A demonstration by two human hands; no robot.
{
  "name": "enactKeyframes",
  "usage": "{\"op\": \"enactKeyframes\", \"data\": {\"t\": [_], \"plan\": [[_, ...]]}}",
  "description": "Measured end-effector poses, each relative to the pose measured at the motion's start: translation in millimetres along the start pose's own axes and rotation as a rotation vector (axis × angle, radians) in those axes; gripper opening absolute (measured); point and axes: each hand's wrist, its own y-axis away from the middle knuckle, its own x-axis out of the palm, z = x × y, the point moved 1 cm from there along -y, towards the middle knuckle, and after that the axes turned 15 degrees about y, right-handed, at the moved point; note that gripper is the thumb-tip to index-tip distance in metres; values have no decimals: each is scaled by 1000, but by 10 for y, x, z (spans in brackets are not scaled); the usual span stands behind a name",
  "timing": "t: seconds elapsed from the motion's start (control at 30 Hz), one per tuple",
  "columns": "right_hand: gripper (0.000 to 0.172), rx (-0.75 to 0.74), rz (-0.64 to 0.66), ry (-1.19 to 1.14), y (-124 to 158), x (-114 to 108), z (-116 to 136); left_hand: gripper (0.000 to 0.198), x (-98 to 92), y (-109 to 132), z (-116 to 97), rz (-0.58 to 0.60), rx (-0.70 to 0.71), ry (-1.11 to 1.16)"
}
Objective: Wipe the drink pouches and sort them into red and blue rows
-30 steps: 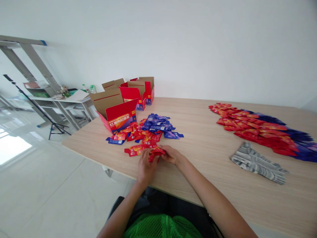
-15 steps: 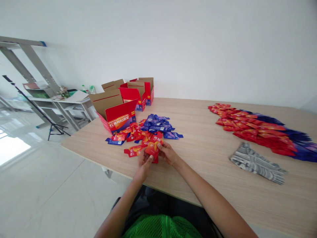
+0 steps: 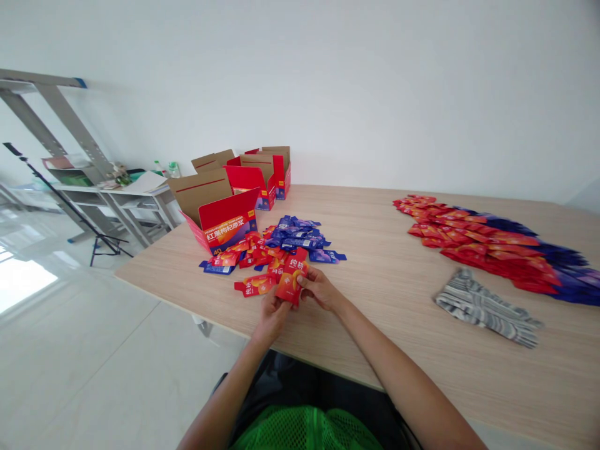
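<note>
Between my two hands, close to the table's front edge, is a red sachet [image 3: 289, 289] with orange fruit printed on it. My left hand [image 3: 272, 314] grips its lower left end, fingers partly hidden beneath it. At its right side my right hand [image 3: 319, 289] pinches the edge between thumb and fingers. Just beyond lies a loose heap of red sachets [image 3: 254, 249] and purple-blue sachets [image 3: 296, 235]. One red sachet [image 3: 255, 285] rests flat to the left of my left hand.
An open red carton [image 3: 228, 228] stands behind the heap, with more open cartons [image 3: 253, 177] farther back. Along the right side of the wooden table [image 3: 375, 262] lie rows of red and blue sachets [image 3: 492, 247]. Grey striped gloves [image 3: 485, 308] lie before them.
The red sachet has turned so more of its front shows. My left thumb has shifted from its front face to the lower edge. The heap and cartons stay put.
</note>
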Motion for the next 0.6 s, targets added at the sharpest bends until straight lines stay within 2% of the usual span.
{"op": "enactKeyframes", "data": {"t": [0.17,0.37,0.43,0.6], "plan": [[43,-45,13,54,-18,-18,15,35,11,5,-39,87,-1,-124],[41,-68,14,87,-44,-49,1,41,-35,-6,12,55,15,-141],[42,-63,-4,73,-41,-52,-11,38,-49,-21,18,46,29,-138],[44,4,24,36,-22,-9,-48,21,0,-11,-68,77,-41,-203]]}}
